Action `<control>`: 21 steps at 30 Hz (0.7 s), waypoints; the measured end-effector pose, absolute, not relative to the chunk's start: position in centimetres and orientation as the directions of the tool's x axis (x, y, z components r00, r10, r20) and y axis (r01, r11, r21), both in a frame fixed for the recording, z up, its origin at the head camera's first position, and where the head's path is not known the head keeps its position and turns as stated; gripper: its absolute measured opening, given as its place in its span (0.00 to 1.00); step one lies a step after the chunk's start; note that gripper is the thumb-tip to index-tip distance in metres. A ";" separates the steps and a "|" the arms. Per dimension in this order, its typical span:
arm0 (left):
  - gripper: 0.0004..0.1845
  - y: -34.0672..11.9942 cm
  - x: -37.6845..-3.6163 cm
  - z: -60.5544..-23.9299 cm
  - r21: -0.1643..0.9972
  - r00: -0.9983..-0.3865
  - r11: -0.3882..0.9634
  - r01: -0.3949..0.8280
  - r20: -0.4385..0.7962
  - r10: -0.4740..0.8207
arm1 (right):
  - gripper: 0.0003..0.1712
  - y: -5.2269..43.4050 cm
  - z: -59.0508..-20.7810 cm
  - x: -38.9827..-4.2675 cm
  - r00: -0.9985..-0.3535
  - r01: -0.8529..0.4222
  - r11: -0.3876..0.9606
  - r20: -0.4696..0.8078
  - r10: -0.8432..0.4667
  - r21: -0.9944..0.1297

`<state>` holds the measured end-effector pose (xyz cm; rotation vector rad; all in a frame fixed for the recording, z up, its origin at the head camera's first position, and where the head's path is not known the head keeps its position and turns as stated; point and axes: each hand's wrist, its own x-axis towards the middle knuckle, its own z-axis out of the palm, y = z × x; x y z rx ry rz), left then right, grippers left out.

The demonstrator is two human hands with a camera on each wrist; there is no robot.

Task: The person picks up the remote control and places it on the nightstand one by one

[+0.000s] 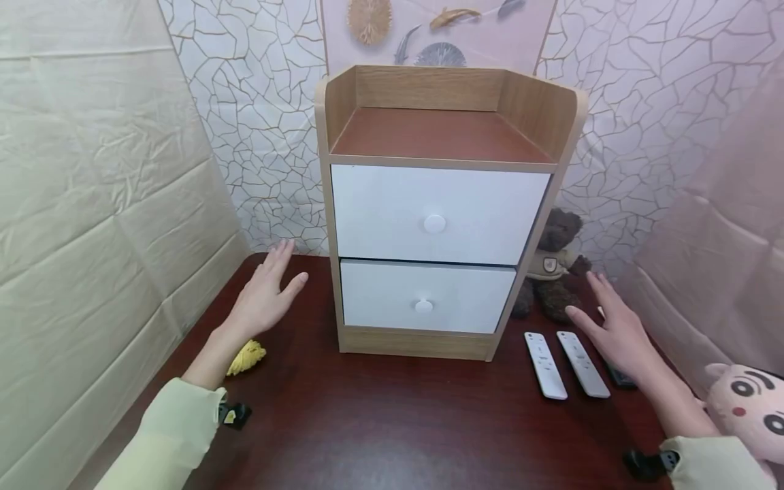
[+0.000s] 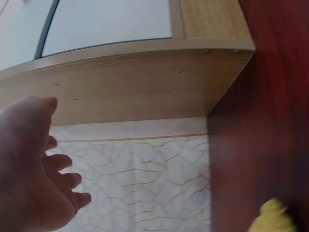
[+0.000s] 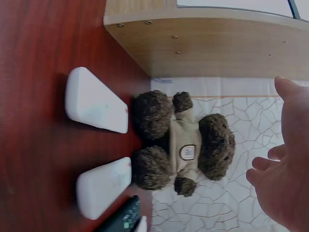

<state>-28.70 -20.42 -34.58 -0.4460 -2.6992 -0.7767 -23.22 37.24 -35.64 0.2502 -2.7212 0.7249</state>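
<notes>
A small wooden cabinet (image 1: 416,346) with two white drawers stands at the back of the dark red table. Its upper drawer (image 1: 380,211) and lower drawer (image 1: 380,292) each carry a round white knob. To the cabinet's left, my left hand (image 1: 263,296) is raised with fingers extended, holding nothing. My right hand (image 1: 615,330) is likewise held out on the right side, above the remotes and in front of a brown teddy bear (image 1: 554,265). The left wrist view shows the hand (image 2: 34,169) beside the cabinet's side panel (image 2: 130,87). Nothing is in the right hand (image 3: 285,154) either.
Two white remotes (image 1: 545,367) (image 1: 583,365) lie right of the cabinet, with a black remote (image 3: 120,215) beside them. A pink plush toy (image 1: 747,408) sits at the right edge. Yellow yarn (image 1: 247,357) lies near my left forearm. Cloth walls (image 1: 110,204) enclose the table.
</notes>
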 end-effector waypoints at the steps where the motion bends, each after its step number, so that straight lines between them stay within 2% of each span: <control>1: 0.39 -20.3 -28.8 -35.0 0.493 -0.906 0.785 0.375 0.374 0.198 | 0.46 37.2 -35.9 -23.0 -0.936 -0.238 0.852 0.346 -0.071 -0.467; 5: 0.38 -19.8 -29.2 -36.2 0.573 -0.882 0.712 0.407 0.449 0.143 | 0.45 37.2 -37.4 -21.9 -0.937 -0.193 0.817 0.349 0.011 -0.544; 12: 0.36 -18.1 -29.6 -36.6 0.664 -0.825 0.543 0.514 0.557 0.101 | 0.43 36.5 -41.0 -19.8 -0.962 -0.057 0.747 0.236 0.136 -0.662; 17: 0.36 -16.8 -29.3 -36.6 0.726 -0.811 0.400 0.559 0.579 0.081 | 0.40 36.2 -42.6 -18.9 -0.961 0.036 0.699 0.167 0.219 -0.714; 21: 0.35 -15.6 -29.2 -36.7 0.757 -0.807 0.304 0.579 0.585 0.080 | 0.43 36.2 -43.5 -18.4 -0.965 0.128 0.640 0.054 0.257 -0.758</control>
